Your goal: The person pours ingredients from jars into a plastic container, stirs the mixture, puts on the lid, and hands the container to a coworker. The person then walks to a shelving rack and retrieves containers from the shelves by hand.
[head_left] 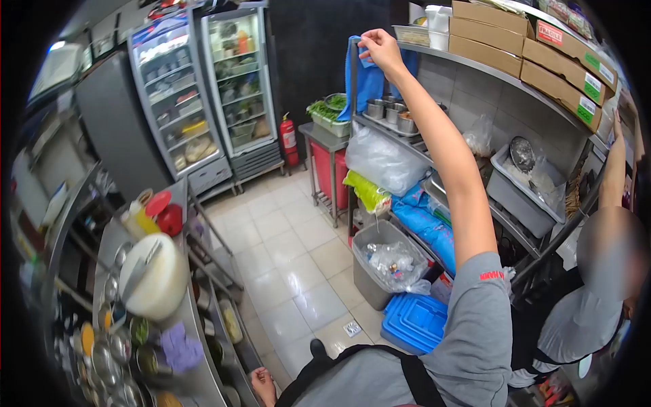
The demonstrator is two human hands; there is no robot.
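My right arm is stretched up. My right hand (pixel 381 51) is raised in front of a blue cloth (pixel 367 85) that hangs at the far corner of the metal shelf. Its fingers are loosely bent and somewhat apart, with nothing visible in them; whether they touch the cloth is unclear. Low at the bottom edge, my left hand (pixel 263 386) hangs beside the steel counter (pixel 193 339), its fingers curled in and no object showing. Near that hand on the counter lie a purple cloth (pixel 182 348) and a big white round block (pixel 163 278) with a cleaver (pixel 141 270) on it.
A co-worker (pixel 576 305) on the right reaches up beside cardboard boxes (pixel 488 41). Below the shelving (pixel 515 227) stand a grey bin (pixel 369 271) and blue lidded container (pixel 413 322). Glass-door fridges (pixel 241 88) and a fire extinguisher (pixel 289 139) are at the back, beyond the tiled floor (pixel 281 251).
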